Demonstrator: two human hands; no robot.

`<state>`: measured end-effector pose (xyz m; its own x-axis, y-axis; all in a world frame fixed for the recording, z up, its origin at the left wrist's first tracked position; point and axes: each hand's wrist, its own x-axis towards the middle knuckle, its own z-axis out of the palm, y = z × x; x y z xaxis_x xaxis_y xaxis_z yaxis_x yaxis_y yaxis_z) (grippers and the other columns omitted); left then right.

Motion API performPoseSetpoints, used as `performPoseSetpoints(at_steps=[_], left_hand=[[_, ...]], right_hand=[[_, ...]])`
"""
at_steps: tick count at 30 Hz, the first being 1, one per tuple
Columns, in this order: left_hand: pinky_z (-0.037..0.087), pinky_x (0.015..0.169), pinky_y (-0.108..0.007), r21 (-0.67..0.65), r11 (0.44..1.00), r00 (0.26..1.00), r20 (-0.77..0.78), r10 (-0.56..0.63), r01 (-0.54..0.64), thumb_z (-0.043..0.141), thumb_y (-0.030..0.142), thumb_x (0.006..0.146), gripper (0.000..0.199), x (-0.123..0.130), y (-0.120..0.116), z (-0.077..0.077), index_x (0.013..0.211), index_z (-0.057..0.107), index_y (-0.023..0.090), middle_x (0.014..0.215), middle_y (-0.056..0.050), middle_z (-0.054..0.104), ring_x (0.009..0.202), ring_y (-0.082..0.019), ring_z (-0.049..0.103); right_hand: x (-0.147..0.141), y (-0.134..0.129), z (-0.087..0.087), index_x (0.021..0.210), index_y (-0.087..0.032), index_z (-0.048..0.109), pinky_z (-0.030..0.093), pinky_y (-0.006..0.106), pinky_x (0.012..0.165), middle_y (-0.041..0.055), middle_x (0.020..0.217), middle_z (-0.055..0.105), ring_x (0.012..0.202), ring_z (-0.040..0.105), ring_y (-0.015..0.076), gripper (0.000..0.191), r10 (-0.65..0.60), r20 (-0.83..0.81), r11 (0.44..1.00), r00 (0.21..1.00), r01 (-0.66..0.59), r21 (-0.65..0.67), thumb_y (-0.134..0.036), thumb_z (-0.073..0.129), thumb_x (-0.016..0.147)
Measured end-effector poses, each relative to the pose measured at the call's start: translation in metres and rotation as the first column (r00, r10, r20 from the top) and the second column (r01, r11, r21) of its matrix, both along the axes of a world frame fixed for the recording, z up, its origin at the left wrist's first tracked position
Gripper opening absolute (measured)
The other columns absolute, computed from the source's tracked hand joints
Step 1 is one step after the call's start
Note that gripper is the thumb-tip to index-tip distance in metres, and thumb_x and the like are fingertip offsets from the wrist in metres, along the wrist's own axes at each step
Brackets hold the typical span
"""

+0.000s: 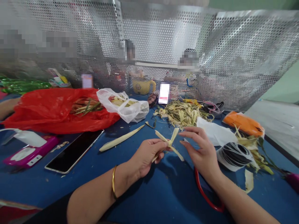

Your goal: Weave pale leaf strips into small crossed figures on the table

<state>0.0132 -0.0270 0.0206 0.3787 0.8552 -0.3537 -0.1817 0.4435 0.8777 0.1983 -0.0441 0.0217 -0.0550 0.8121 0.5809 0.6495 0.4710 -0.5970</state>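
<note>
My left hand (151,152) pinches a bundle of pale, husk-like leaf strips (174,137) between thumb and fingers. The strips cross at a small knot, and their ends stick out several ways. Just right of it is my right hand (201,146), thumb and fingers apart. Below that hand shows the red handle of what looks like scissors (206,197); the hand covers most of the tool, and whether it touches the palm I cannot tell. On the blue table, a rolled pale leaf (121,138) lies left of the strips.
At left are a red plastic bag (51,109) with dried stalks, a white bag (133,109), a phone (74,152) and a purple device (32,152). Behind my hands lies a heap of strips (184,113). A black-and-white spool (234,155) stands right. Perforated metal (161,34) screens off people behind.
</note>
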Motion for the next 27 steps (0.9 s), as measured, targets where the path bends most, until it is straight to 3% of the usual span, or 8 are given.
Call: performPoseSetpoints(at_steps=[2, 4, 6, 8, 12, 16, 20, 27], left_hand=[[0.022, 0.039, -0.018, -0.017, 1.000, 1.000, 0.017, 0.021, -0.021, 0.070, 0.033, 0.069, 0.023, -0.002, 0.002, 0.002, 0.074, 0.065, 0.011, 0.080, -0.007, 0.068, 0.044, -0.003, 0.039], [0.022, 0.039, -0.017, -0.017, 1.000, 0.999, 0.033, 0.014, -0.013, 0.069, 0.032, 0.069, 0.021, -0.004, 0.003, 0.002, 0.074, 0.065, 0.012, 0.080, -0.006, 0.067, 0.045, -0.003, 0.039], [0.022, 0.040, -0.017, -0.007, 1.000, 0.999, 0.038, -0.001, 0.001, 0.068, 0.032, 0.068, 0.021, -0.004, 0.003, 0.000, 0.072, 0.065, 0.012, 0.074, -0.003, 0.064, 0.046, -0.003, 0.039], [0.022, 0.039, -0.018, 0.024, 0.999, 0.999, 0.025, -0.027, 0.027, 0.069, 0.033, 0.068, 0.021, -0.003, 0.002, -0.002, 0.072, 0.066, 0.012, 0.069, -0.001, 0.061, 0.045, -0.004, 0.039], [0.022, 0.038, -0.019, 0.125, 0.986, 0.992, -0.077, -0.101, 0.110, 0.067, 0.036, 0.069, 0.026, -0.002, -0.001, -0.002, 0.076, 0.071, 0.012, 0.069, -0.002, 0.063, 0.044, -0.005, 0.039], [0.021, 0.039, -0.020, 0.189, 0.964, 0.967, -0.210, -0.144, 0.185, 0.065, 0.037, 0.073, 0.026, -0.005, -0.004, 0.008, 0.075, 0.073, 0.013, 0.066, -0.003, 0.066, 0.042, -0.005, 0.038], [0.023, 0.041, -0.020, 0.247, 0.936, 0.944, -0.276, -0.178, 0.249, 0.060, 0.029, 0.076, 0.021, -0.007, -0.004, 0.011, 0.068, 0.073, 0.014, 0.053, 0.000, 0.059, 0.040, -0.005, 0.036], [0.028, 0.044, -0.020, 0.279, 0.913, 0.932, -0.292, -0.214, 0.298, 0.057, 0.026, 0.075, 0.021, -0.009, -0.003, 0.005, 0.073, 0.074, 0.014, 0.071, -0.004, 0.069, 0.044, -0.006, 0.041]], right_hand=[[0.005, 0.002, 0.004, 0.104, -0.026, 0.069, 0.047, 0.037, 0.081, 0.0082, 0.100, 0.065, 0.093, 0.061, 0.0225, 0.021, 0.024, 0.245, 0.992, 0.969, -0.054, 0.114, -0.021, 0.054, 0.090], [0.006, 0.003, 0.006, 0.108, -0.024, 0.068, 0.047, 0.034, 0.077, 0.0076, 0.094, 0.067, 0.085, 0.062, 0.0202, 0.024, 0.098, 0.457, 0.970, 0.884, -0.188, 0.156, -0.019, 0.051, 0.092], [0.005, 0.003, 0.007, 0.110, -0.023, 0.067, 0.046, 0.032, 0.076, 0.0071, 0.092, 0.069, 0.081, 0.061, 0.0181, 0.027, 0.180, 0.572, 0.931, 0.800, -0.326, 0.162, -0.016, 0.047, 0.093], [0.001, 0.001, 0.006, 0.105, -0.023, 0.068, 0.046, 0.032, 0.076, 0.0059, 0.089, 0.070, 0.077, 0.061, 0.0164, 0.028, 0.233, 0.592, 0.900, 0.771, -0.402, 0.170, -0.013, 0.044, 0.094], [-0.006, -0.005, 0.004, 0.090, -0.024, 0.068, 0.044, 0.033, 0.078, 0.0044, 0.084, 0.069, 0.078, 0.062, 0.0162, 0.029, 0.219, 0.455, 0.936, 0.863, -0.317, 0.152, -0.015, 0.041, 0.094], [-0.011, -0.010, 0.007, 0.080, -0.023, 0.065, 0.043, 0.035, 0.078, 0.0047, 0.085, 0.068, 0.082, 0.062, 0.0189, 0.019, 0.213, 0.248, 0.977, 0.945, -0.212, -0.032, -0.019, 0.051, 0.092], [-0.012, -0.011, 0.010, 0.070, -0.023, 0.061, 0.044, 0.034, 0.073, 0.0032, 0.077, 0.068, 0.076, 0.062, 0.0196, 0.018, 0.224, 0.071, 0.956, 0.972, -0.205, -0.209, -0.025, 0.059, 0.088], [-0.012, -0.013, 0.010, 0.071, -0.023, 0.062, 0.042, 0.031, 0.069, -0.0002, 0.070, 0.064, 0.068, 0.057, 0.0171, 0.011, 0.174, -0.058, 0.929, 0.983, -0.183, -0.322, -0.027, 0.066, 0.080]])
